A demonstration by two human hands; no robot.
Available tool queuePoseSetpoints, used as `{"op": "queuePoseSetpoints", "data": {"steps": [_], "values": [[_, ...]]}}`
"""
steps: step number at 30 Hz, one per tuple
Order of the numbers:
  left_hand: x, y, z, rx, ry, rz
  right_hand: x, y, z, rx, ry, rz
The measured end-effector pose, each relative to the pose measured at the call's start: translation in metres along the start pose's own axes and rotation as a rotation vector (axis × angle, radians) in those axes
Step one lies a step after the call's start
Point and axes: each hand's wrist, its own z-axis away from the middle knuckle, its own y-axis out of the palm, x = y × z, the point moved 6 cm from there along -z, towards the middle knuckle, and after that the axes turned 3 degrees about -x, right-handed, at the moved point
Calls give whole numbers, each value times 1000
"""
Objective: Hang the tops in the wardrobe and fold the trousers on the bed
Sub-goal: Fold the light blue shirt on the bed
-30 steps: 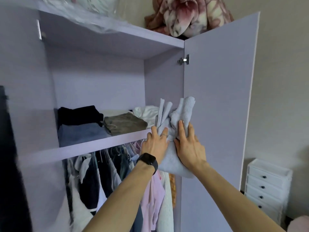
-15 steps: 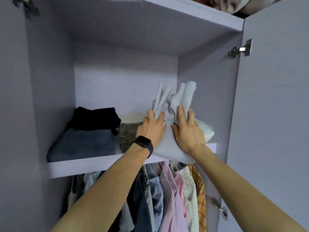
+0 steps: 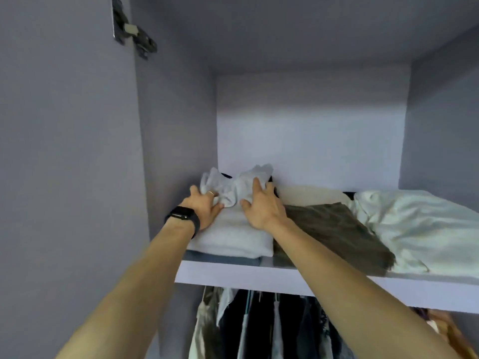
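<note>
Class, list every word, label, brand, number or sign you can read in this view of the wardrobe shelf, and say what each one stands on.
No text can be read anywhere.
The watch on the left wrist: screen dark, nothing shown.
The door hinge: blurred, no marking legible.
The folded pale garment, olive garment and white garment: no tags or print showing.

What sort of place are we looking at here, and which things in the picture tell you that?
Most likely the inside of a wardrobe: a shelf carries the pale folded garment and an olive folded garment, hanging clothes show below it, and a door hinge sits at upper left.
</note>
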Motion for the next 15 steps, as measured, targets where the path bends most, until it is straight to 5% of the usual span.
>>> {"op": "queuePoseSetpoints", "data": {"steps": [9,12,15], "values": [[-1,27,-16,66,-23,-331,14,49,-19,211,12,55],[-11,9,-20,-48,30,-544,6,40,-21,235,55,98],[-30,-5,-16,-228,166,-503,7,22,-17,59,27,148]]}}
